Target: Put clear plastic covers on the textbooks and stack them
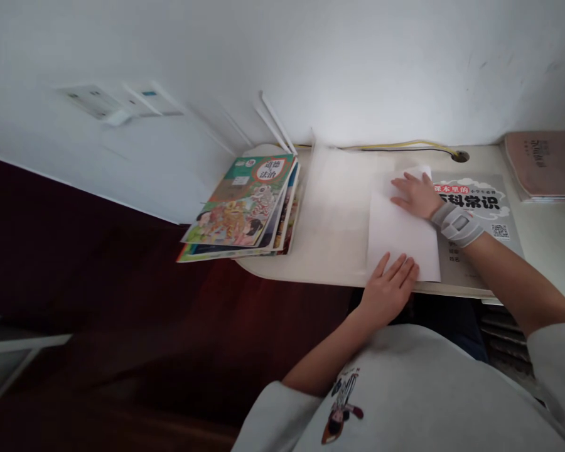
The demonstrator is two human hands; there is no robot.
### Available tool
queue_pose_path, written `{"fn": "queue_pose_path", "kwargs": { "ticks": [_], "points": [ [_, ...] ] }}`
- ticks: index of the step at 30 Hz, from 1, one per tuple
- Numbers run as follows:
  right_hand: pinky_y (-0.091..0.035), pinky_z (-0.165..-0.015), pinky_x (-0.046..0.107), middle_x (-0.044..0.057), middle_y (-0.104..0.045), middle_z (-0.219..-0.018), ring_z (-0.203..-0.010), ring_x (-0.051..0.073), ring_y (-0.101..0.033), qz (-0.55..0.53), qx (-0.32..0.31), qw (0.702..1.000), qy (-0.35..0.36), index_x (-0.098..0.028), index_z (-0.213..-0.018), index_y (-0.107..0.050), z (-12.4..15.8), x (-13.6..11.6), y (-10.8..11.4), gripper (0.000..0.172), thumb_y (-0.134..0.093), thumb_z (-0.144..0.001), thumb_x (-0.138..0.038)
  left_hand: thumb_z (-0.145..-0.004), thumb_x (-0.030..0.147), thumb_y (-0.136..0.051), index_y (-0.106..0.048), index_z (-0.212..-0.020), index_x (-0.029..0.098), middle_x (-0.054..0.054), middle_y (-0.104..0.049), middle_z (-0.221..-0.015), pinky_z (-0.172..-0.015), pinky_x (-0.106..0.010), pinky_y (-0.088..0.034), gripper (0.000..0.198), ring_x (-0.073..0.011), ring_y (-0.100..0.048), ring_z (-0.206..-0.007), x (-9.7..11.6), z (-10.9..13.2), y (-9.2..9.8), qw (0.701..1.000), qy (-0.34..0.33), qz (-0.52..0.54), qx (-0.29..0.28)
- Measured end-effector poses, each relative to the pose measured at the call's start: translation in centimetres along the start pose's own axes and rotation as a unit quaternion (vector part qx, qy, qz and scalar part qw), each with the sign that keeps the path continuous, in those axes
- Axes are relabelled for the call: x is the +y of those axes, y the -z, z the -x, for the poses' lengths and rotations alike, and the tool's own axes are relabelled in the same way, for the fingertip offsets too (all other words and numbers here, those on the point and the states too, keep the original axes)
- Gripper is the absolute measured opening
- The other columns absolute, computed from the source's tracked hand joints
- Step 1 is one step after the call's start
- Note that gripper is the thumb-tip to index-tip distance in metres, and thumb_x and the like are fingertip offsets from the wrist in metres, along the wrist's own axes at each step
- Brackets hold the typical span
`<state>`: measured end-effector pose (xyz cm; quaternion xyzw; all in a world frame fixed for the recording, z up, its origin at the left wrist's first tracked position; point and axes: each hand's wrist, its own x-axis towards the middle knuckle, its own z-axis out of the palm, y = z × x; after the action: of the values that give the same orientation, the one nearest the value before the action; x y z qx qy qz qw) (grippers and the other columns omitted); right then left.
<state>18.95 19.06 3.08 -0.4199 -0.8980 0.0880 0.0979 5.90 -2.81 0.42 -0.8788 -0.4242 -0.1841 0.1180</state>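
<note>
A sheet of white paper (pixel 400 229), which looks folded, lies near the desk's front edge, partly over a grey book (pixel 480 213) with large black characters on its cover. My left hand (pixel 390 285) rests on the paper's near edge, fingers stretched out. Farther up, my right hand (pixel 417 193) lies across the paper's far part with fingers spread, a grey band around the wrist. Neither hand grips anything. The right hand and forearm hide part of the paper and of the book's cover.
To the left, a stack of colourful textbooks (pixel 242 201) overhangs the rounded end of the desk (pixel 334 226). White antennas (pixel 275 122) stand behind it. A yellow cable (pixel 405 144) runs along the wall into a round hole. Brownish-pink booklets (pixel 543 164) lie at the right.
</note>
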Motion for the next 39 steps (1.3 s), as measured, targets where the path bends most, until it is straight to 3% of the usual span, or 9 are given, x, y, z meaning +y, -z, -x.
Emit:
{"fn": "queue_pose_path", "kwargs": {
  "ticks": [3,6,12,18,25,31,39],
  "points": [
    [-0.022,-0.111,0.054,0.012,-0.048,-0.139,-0.135,0.028,-0.034,-0.142,0.141,0.978,-0.050,-0.020,-0.129,-0.052,1.0,2.1,-0.3,0.056,-0.037,-0.089,-0.055,-0.091,0.010,-0.040,-0.058,-0.117,0.012,-0.011,-0.063,-0.122,-0.105,-0.041,-0.040,0.032,-0.0196,-0.056,-0.117,-0.7,0.2,-0.5,0.999,0.003,0.013,0.050],
    [-0.026,-0.111,0.050,0.009,-0.041,-0.145,-0.136,0.026,-0.033,-0.268,0.198,0.938,-0.093,-0.024,-0.127,-0.054,2.1,3.8,-1.0,0.058,-0.038,-0.085,-0.062,-0.090,0.009,-0.041,-0.059,-0.113,0.011,-0.011,-0.066,-0.118,-0.096,-0.035,-0.049,0.030,-0.0193,-0.060,-0.112,-0.9,0.6,-1.0,0.995,0.022,0.028,0.090],
    [-0.012,-0.115,0.053,0.002,-0.020,-0.155,-0.143,0.026,-0.009,-0.276,0.151,0.947,-0.066,-0.028,-0.129,-0.051,2.8,4.1,-2.0,0.060,-0.048,-0.080,-0.063,-0.090,0.008,-0.042,-0.056,-0.118,0.009,-0.014,-0.066,-0.117,-0.091,-0.031,-0.053,0.031,-0.0197,-0.057,-0.116,0.1,0.7,-2.0,0.986,0.068,0.084,0.129],
    [-0.012,-0.116,0.052,-0.001,-0.015,-0.156,-0.143,0.026,-0.008,-0.289,0.150,0.944,-0.061,-0.030,-0.131,-0.050,3.0,4.3,-1.8,0.062,-0.051,-0.079,-0.064,-0.090,0.011,-0.044,-0.054,-0.122,0.012,-0.012,-0.064,-0.120,-0.097,-0.030,-0.050,0.033,-0.0173,-0.053,-0.121,1.0,0.1,-2.8,0.980,0.086,0.127,0.127],
    [-0.016,-0.114,0.056,-0.002,-0.017,-0.156,-0.143,0.028,-0.013,-0.269,0.155,0.949,-0.059,-0.033,-0.131,-0.050,3.1,4.3,-1.7,0.059,-0.051,-0.080,-0.062,-0.093,0.014,-0.038,-0.048,-0.129,0.010,-0.014,-0.058,-0.128,-0.100,-0.032,-0.048,0.037,-0.0200,-0.045,-0.128,1.2,-0.6,-2.1,0.985,0.096,0.109,0.093],
    [-0.012,-0.113,0.060,0.003,-0.023,-0.154,-0.143,0.032,-0.008,-0.243,0.158,0.956,-0.049,-0.027,-0.127,-0.055,2.8,4.0,-2.2,0.060,-0.058,-0.076,-0.059,-0.090,0.005,-0.036,-0.050,-0.127,0.010,-0.016,-0.061,-0.124,-0.103,-0.039,-0.045,0.040,-0.0226,-0.045,-0.129,-0.8,0.9,-1.1,0.988,0.082,0.069,0.115],
    [-0.016,-0.111,0.061,0.006,-0.034,-0.149,-0.142,0.033,-0.014,-0.226,0.148,0.962,-0.034,-0.024,-0.118,-0.062,3.0,3.9,-2.6,0.052,-0.062,-0.074,-0.051,-0.090,0.006,-0.040,-0.057,-0.116,0.011,-0.011,-0.067,-0.116,-0.102,-0.037,-0.045,0.032,-0.0191,-0.053,-0.121,-1.4,1.2,-0.1,0.990,0.041,0.054,0.127]
  ]
}}
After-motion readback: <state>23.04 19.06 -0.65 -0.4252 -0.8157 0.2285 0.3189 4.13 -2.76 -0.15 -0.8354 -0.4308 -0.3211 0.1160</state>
